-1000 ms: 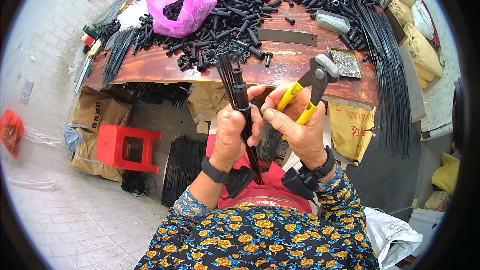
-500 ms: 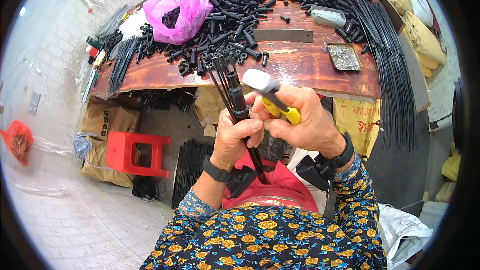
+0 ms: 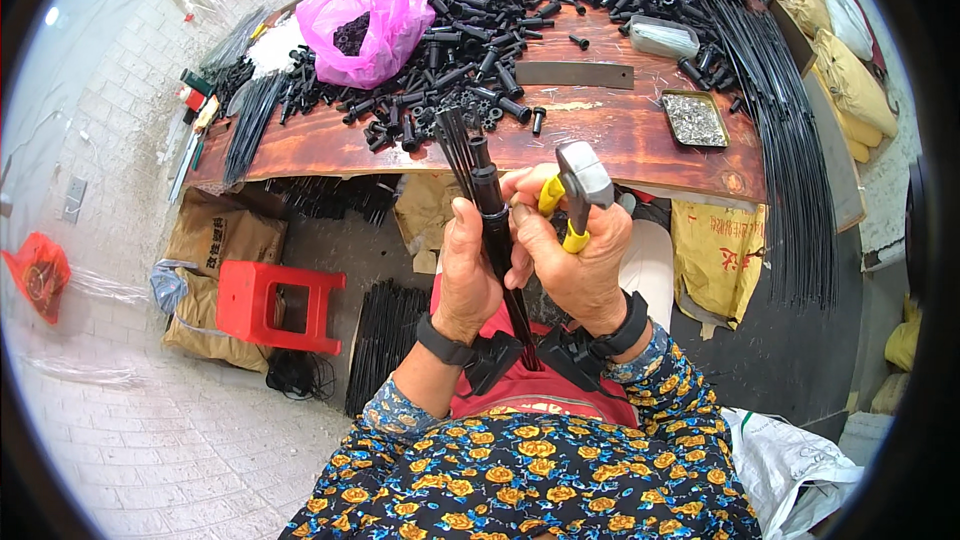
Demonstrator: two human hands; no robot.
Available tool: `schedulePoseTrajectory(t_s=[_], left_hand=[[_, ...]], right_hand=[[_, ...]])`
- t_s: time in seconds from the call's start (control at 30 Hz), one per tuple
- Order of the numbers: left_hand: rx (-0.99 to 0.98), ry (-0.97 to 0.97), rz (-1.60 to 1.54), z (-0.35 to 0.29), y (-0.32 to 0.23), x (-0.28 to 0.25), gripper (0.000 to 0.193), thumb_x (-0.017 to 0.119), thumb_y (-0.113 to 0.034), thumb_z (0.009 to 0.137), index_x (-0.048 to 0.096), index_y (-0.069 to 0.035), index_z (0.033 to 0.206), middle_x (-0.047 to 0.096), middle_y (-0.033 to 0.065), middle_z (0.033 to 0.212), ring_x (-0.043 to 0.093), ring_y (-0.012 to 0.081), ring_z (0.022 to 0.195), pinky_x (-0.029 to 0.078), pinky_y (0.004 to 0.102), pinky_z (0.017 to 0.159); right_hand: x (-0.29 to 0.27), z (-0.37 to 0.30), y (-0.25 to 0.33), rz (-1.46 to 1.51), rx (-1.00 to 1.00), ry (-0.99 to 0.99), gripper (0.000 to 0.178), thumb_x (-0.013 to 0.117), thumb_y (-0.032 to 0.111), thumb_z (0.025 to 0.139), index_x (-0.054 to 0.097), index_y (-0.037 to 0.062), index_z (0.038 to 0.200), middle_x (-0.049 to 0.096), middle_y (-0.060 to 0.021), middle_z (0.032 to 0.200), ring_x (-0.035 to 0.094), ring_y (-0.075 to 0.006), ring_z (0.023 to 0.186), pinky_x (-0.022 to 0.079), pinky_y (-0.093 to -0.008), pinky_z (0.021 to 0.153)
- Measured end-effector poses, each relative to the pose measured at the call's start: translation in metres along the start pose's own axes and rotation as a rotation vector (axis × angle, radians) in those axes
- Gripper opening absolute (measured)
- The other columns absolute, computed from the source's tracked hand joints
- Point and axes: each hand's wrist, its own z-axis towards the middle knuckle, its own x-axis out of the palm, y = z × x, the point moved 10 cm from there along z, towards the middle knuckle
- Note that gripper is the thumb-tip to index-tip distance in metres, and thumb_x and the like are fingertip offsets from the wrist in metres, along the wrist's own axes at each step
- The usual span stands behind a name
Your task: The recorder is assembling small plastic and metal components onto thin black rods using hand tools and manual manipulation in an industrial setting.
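A bundle of thin black rods (image 3: 455, 145) and a black stepped tube (image 3: 487, 185) stands upright before me, its lower end at my lap. My left hand (image 3: 468, 275) is curled round it, with the thumb raised off its side. My right hand (image 3: 585, 265) holds a hand tool (image 3: 586, 176) with a blocky grey head and a black-and-yellow handle, like a small hammer. Its fingertips touch or nearly touch the tube's right side; the exact contact is hidden. Black straps circle both wrists.
Ahead, a reddish wooden table (image 3: 585, 125) bears heaps of black tubular parts (image 3: 470, 50), a pink bag (image 3: 370, 35), a flat metal strip (image 3: 575, 74), a tin of small bits (image 3: 695, 120) and long black rods (image 3: 790, 160). A red stool (image 3: 275, 305) stands left, beside more rods (image 3: 385, 340).
My right hand has drawn in and turned, swinging the tool's head away from the tube, to the right. My left thumb has lifted from the bundle. The tube has shifted slightly right.
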Motion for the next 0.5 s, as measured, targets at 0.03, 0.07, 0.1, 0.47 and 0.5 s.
schedulePoseTrajectory(t_s=[0.03, 0.07, 0.1, 0.47, 0.5], left_hand=[[0.017, 0.013, 0.005, 0.0, -0.001, 0.0, 0.064, 0.039, -0.064, 0.097, 0.057, -0.009, 0.123, 0.064, 0.003, 0.099, 0.057, 0.0085, 0.064, 0.04, 0.021, 0.042], [0.002, 0.043, -0.018, 0.001, -0.001, 0.005, 0.063, 0.039, -0.064, 0.097, 0.057, -0.01, 0.123, 0.063, 0.0028, 0.104, 0.058, 0.0082, 0.069, 0.041, 0.0206, 0.043], [0.001, 0.042, -0.019, 0.001, -0.001, 0.009, 0.063, 0.039, -0.064, 0.097, 0.057, -0.01, 0.123, 0.063, 0.0028, 0.104, 0.058, 0.0082, 0.069, 0.041, 0.0206, 0.043], [0.023, -0.035, 0.078, 0.001, -0.006, 0.011, 0.074, 0.035, -0.062, 0.099, 0.049, 0.001, 0.136, 0.053, 0.0, 0.062, 0.042, 0.0052, 0.045, 0.033, 0.0205, 0.042], [0.023, -0.035, 0.077, 0.001, -0.006, 0.01, 0.074, 0.035, -0.062, 0.099, 0.049, 0.001, 0.136, 0.053, 0.0, 0.062, 0.042, 0.0052, 0.045, 0.033, 0.0205, 0.042]], right_hand=[[0.002, -0.001, 0.0, 0.003, 0.001, 0.004, 0.027, 0.069, -0.004, 0.071, 0.065, 0.0022, 0.096, 0.057, -0.0082, 0.079, 0.059, -0.0175, 0.066, 0.047, -0.0296, 0.057], [0.001, -0.001, 0.0, 0.027, 0.026, 0.002, 0.025, 0.067, -0.005, 0.073, 0.065, 0.0022, 0.096, 0.058, -0.0078, 0.079, 0.06, -0.0164, 0.065, 0.048, -0.0286, 0.056], [0.001, -0.002, -0.001, 0.051, 0.051, 0.0, 0.023, 0.066, -0.006, 0.075, 0.065, 0.0022, 0.096, 0.058, -0.0074, 0.08, 0.062, -0.0153, 0.065, 0.048, -0.0277, 0.056], [0.005, -0.007, 0.001, 0.218, 0.12, -0.013, 0.021, 0.061, -0.012, 0.08, 0.063, 0.0002, 0.097, 0.066, -0.0078, 0.099, 0.064, -0.0081, 0.063, 0.051, -0.0216, 0.048], [0.005, -0.008, 0.0, 0.243, 0.129, -0.012, 0.02, 0.06, -0.012, 0.081, 0.063, 0.0, 0.097, 0.066, -0.0077, 0.099, 0.063, -0.0073, 0.061, 0.05, -0.0209, 0.045]])
